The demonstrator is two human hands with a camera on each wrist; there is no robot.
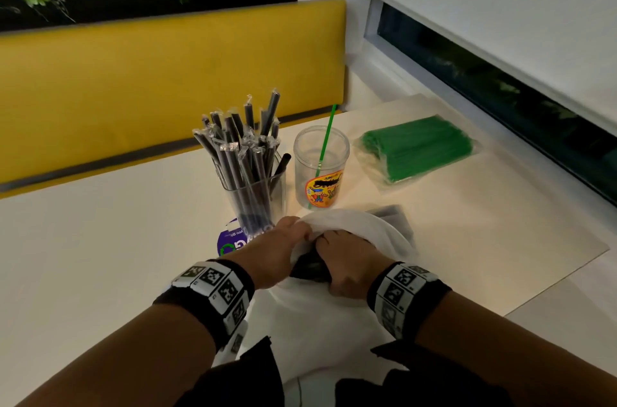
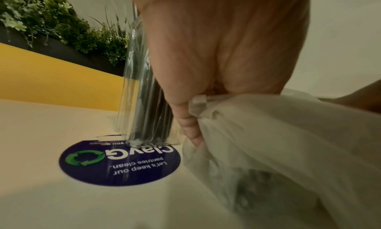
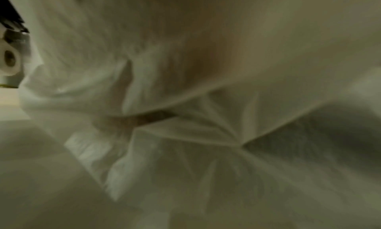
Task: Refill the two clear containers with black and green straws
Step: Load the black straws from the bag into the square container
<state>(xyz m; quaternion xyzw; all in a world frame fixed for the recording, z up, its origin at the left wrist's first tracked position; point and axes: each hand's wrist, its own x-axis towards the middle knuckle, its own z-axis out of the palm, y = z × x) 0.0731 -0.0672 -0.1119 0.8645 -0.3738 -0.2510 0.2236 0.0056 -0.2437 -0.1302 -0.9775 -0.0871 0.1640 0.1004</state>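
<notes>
A clear container [image 1: 257,193] packed with wrapped black straws [image 1: 240,146] stands mid-table. Right of it is a second clear container [image 1: 320,169] with a colourful label and a single green straw [image 1: 325,139]. A flat pack of green straws [image 1: 417,146] lies further right. In front of the containers lies a white plastic bag [image 1: 350,223]. My left hand [image 1: 283,249] pinches the bag's rim [image 2: 206,105] and holds its mouth open. My right hand [image 1: 347,263] reaches into the mouth, curled over a dark bundle of black straws [image 1: 309,268]; its fingertips are hidden. The right wrist view shows only bag film [image 3: 206,102].
A round blue sticker [image 2: 119,162] lies on the cream table [image 1: 100,239] under the black-straw container. Something grey [image 1: 390,211] pokes out behind the bag. A yellow bench back [image 1: 167,72] runs along the far side. The table's right edge [image 1: 551,283] is near.
</notes>
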